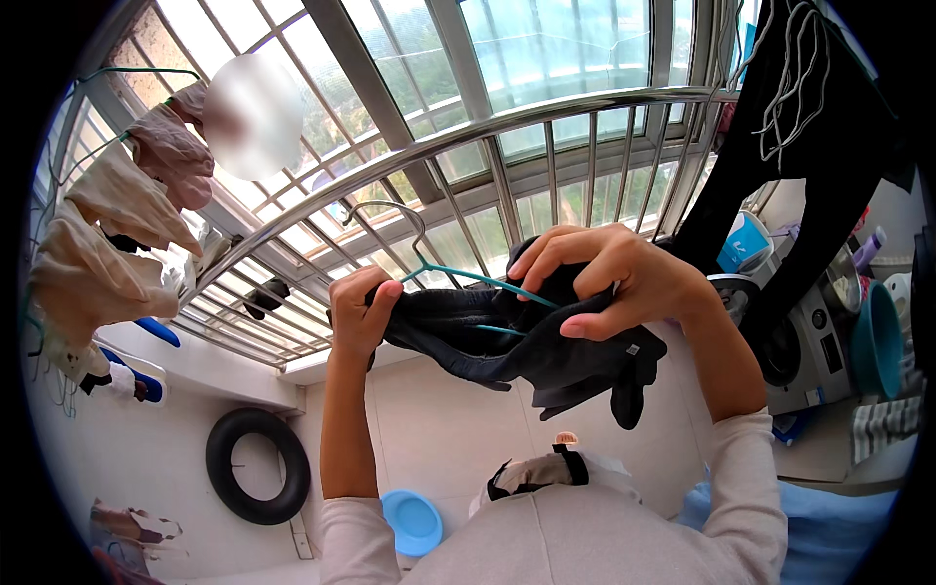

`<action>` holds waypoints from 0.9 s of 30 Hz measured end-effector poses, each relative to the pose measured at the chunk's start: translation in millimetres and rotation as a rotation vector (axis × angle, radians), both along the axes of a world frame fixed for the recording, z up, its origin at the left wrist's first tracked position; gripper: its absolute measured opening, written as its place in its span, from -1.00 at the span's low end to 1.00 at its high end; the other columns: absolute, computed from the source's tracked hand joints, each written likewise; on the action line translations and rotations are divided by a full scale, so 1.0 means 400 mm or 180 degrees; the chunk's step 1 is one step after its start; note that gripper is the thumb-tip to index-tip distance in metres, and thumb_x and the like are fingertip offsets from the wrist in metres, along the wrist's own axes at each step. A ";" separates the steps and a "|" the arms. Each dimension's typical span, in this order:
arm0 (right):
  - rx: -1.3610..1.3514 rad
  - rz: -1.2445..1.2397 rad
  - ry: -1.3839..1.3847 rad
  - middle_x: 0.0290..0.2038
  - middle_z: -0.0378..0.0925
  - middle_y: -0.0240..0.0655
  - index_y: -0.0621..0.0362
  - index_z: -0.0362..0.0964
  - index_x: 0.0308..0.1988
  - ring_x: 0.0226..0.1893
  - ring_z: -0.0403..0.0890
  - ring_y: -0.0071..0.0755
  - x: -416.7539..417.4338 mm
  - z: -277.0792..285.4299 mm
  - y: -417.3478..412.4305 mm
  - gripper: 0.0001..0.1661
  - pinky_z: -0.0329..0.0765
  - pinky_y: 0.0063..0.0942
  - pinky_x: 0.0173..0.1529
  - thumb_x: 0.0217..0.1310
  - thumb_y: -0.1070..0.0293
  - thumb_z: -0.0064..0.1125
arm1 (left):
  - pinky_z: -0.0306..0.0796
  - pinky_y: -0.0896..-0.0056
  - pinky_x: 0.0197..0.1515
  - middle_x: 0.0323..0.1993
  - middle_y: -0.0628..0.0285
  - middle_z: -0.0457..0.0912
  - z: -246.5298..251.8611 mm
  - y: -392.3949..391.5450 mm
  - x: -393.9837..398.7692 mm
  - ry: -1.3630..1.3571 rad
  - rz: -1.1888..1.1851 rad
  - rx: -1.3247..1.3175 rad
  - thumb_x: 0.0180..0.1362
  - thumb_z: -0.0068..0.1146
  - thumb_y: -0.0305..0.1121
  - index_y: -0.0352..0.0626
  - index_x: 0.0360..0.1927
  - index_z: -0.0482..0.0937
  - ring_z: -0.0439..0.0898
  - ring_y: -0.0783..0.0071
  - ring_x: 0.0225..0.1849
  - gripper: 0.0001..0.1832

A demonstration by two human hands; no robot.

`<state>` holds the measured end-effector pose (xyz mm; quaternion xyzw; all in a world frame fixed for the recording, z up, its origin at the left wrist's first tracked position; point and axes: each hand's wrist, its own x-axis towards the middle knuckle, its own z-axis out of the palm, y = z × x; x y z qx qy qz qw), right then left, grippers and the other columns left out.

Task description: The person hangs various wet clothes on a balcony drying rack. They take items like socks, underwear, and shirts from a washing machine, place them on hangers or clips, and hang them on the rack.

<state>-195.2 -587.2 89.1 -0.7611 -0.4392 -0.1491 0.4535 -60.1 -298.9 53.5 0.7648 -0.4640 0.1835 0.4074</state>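
Note:
A green coated clothes hanger [468,273] with a bare metal hook lies partly inside a dark garment [468,333] in front of me. My left hand [363,307] grips the garment's left end together with the hanger's left shoulder. At the other side my right hand [596,281] has its fingers curled over the garment's opening and the hanger's right arm, with the thumb against the cloth. Whether the fingers press the hanger itself cannot be told. Loose dark parts of the garment hang below my right hand.
A curved metal railing [482,128] runs before barred windows. Clothes [110,270] hang at left, black trousers [775,183] at right. A black inner tube [217,468] leans at lower left; a blue basin [413,523] is on the floor. A washing machine [812,358] stands right.

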 end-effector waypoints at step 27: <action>0.0632 -0.2131 0.0424 -0.04 0.40 -0.12 0.18 0.37 -0.21 -0.10 0.46 -0.20 -0.043 -0.064 -0.010 -0.51 0.42 -0.33 -0.14 0.13 -0.04 0.17 | -0.01 0.56 -0.61 -0.77 0.45 0.19 -0.018 0.080 -0.033 0.0849 0.0784 -0.0829 0.11 0.19 -0.10 -0.29 -0.68 0.41 0.13 0.71 -0.65 -0.52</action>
